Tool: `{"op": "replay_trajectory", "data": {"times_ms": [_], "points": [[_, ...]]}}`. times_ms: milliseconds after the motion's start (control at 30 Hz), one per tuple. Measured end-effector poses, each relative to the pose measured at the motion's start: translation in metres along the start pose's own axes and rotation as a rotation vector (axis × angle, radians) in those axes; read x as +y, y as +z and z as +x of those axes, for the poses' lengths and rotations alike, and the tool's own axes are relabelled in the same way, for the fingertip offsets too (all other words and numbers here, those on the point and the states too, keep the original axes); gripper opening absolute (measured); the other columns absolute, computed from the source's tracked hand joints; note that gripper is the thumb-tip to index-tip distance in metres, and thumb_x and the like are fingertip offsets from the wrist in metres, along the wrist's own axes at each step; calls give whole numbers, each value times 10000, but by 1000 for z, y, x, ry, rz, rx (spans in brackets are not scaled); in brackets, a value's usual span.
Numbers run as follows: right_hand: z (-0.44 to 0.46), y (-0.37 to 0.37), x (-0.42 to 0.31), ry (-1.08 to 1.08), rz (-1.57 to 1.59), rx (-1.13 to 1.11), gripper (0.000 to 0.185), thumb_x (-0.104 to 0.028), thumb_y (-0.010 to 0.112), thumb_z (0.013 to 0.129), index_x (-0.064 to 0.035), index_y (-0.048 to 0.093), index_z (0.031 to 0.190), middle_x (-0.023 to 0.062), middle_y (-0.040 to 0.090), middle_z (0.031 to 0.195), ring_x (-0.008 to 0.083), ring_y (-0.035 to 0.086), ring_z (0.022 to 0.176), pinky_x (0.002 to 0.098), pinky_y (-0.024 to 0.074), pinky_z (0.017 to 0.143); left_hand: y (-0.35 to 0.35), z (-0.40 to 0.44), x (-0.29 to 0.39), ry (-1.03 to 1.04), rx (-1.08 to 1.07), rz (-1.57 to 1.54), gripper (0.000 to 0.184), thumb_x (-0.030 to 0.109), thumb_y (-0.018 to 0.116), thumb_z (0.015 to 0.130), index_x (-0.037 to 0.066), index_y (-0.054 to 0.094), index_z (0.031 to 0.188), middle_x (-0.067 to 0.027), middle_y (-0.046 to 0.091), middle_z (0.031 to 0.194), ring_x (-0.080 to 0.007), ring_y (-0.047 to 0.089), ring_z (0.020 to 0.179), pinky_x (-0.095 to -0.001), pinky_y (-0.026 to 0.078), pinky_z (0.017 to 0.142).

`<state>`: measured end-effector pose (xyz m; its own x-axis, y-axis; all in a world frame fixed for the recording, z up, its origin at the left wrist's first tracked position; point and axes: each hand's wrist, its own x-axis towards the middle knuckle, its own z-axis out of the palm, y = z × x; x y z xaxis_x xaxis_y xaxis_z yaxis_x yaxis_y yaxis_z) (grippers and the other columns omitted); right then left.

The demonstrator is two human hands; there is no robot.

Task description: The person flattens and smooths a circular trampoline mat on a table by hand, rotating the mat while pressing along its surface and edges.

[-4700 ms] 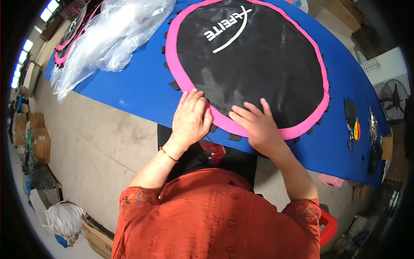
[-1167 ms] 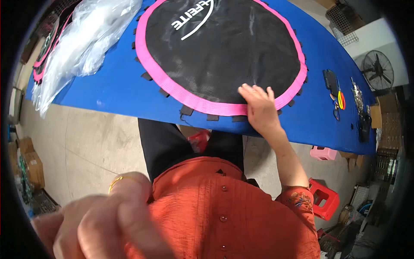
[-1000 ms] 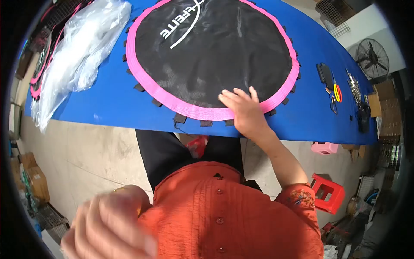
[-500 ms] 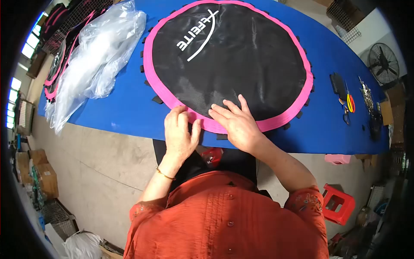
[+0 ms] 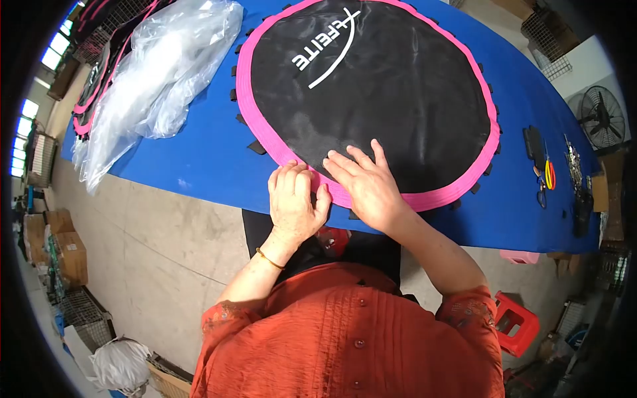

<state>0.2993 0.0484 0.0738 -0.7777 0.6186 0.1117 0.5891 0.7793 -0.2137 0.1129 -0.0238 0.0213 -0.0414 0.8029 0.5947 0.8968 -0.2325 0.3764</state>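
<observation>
A round black trampoline mat [image 5: 371, 99] with white lettering and a stitched pink border lies on the blue table. Short black tabs stick out around its rim. The curled fingers of my left hand [image 5: 296, 202] grip the near-left part of the pink border, thumb toward me; what lies under the fingertips is hidden. Close to its right, my right hand [image 5: 368, 189] rests flat with fingers spread, palm over the pink border and fingertips on the black fabric.
Clear plastic sheeting [image 5: 166, 73] covers the table's left side, beside more pink-edged mats [image 5: 85, 109]. On the right lie scissors [image 5: 549, 174], a black object [image 5: 533, 143] and a pile of small metal parts [image 5: 573, 162]. A red stool [image 5: 517, 324] stands on the floor.
The view has shifted, so the table and mat appear farther right. My right hand sits slightly closer to my left hand, which keeps its place on the border.
</observation>
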Motion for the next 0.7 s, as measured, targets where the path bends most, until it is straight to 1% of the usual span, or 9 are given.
{"op": "replay_trajectory", "data": {"times_ms": [100,200,300,333,400,533,600,667,700], "points": [[5,4,1,0,23,19,687,-49,732,840,-86,600,1514,104,589,1569,359,522,1455,671,243,1261,-1,0,0,-7,0,-5,346,191,782,860,17,630,1118,-191,672,1204,-399,627,1244,-558,434,1118],[-11,-1,0,-13,41,25,663,-33,702,852,-87,611,1507,96,595,1563,361,531,1441,668,247,1258,-2,1,1,-28,-1,-25,309,188,781,857,22,638,1075,-188,677,1192,-396,632,1237,-557,431,1122],[-34,1,3,-8,21,63,603,-3,608,883,-80,640,1480,89,609,1547,360,552,1399,666,250,1257,-1,2,2,-17,2,-20,283,183,779,856,23,643,1045,-187,679,1187,-398,633,1233,-555,434,1119],[-36,2,6,-9,17,60,603,-3,608,883,-80,640,1480,89,609,1547,360,552,1399,666,250,1257,-1,2,2,-12,4,-14,278,182,779,855,24,644,1040,-187,680,1188,-399,634,1233,-556,436,1118],[-38,1,10,38,-86,96,587,-8,591,895,-84,646,1475,83,624,1530,352,561,1389,660,249,1260,-1,1,3,-3,5,-9,273,181,779,855,25,645,1034,-188,681,1190,-400,635,1232,-556,437,1116],[-30,-1,33,156,-78,204,572,4,588,884,-92,670,1442,89,667,1475,369,601,1338,673,292,1234,-1,0,1,-8,0,-10,267,177,779,856,25,647,1032,-187,684,1188,-396,639,1228,-558,440,1116],[-35,-6,37,185,-89,219,559,-9,574,892,-85,669,1437,97,675,1460,381,611,1323,681,309,1220,0,1,2,-10,-2,-21,267,176,779,857,24,646,1032,-187,685,1187,-396,640,1227,-560,441,1116],[-47,-9,36,237,-92,169,536,-27,548,912,-74,670,1431,105,678,1447,376,607,1324,679,310,1219,0,1,2,5,31,-6,266,171,780,855,21,646,1030,-189,684,1184,-398,640,1225,-562,444,1115],[-58,-3,36,195,-97,198,510,-46,532,929,-63,673,1419,110,682,1434,372,606,1315,676,317,1214,0,1,4,-4,28,-1,269,167,781,851,20,646,1031,-191,684,1188,-400,638,1229,-565,446,1114]]}}
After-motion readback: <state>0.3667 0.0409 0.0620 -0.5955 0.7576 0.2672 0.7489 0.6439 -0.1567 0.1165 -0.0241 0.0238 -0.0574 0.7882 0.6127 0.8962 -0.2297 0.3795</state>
